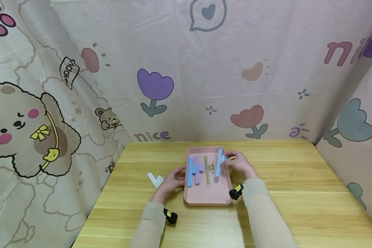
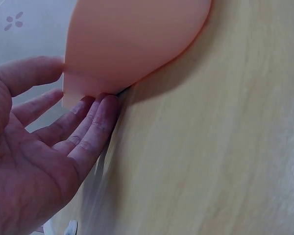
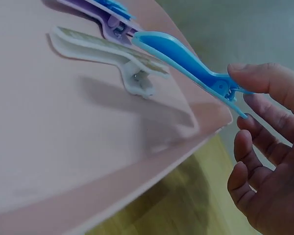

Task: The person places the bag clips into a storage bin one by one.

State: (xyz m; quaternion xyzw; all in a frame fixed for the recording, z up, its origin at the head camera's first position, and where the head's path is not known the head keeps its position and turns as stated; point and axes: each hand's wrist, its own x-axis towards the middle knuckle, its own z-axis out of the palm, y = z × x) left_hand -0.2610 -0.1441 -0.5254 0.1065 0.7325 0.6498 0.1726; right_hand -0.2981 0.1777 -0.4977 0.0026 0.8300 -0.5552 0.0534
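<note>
My right hand (image 1: 240,163) pinches a light-blue sealing clip (image 3: 186,68) by its handle end between thumb and fingers. That clip is held above the right side of a pink tray (image 1: 208,198), tilted in the right wrist view. At the tray's left wall, my left hand (image 1: 173,181) touches the outside with its fingertips, the fingers only slightly bent. Inside the tray lie another blue clip (image 1: 190,174), a purple clip (image 1: 197,177) and a clip with a greenish-brown patterned face (image 3: 108,51) and white underside. They stand roughly side by side.
A white clip (image 1: 155,180) lies on the wooden table (image 1: 297,206) left of the tray, partly behind the left hand. A printed cloth (image 1: 198,86) hangs along the table's back edge and both sides.
</note>
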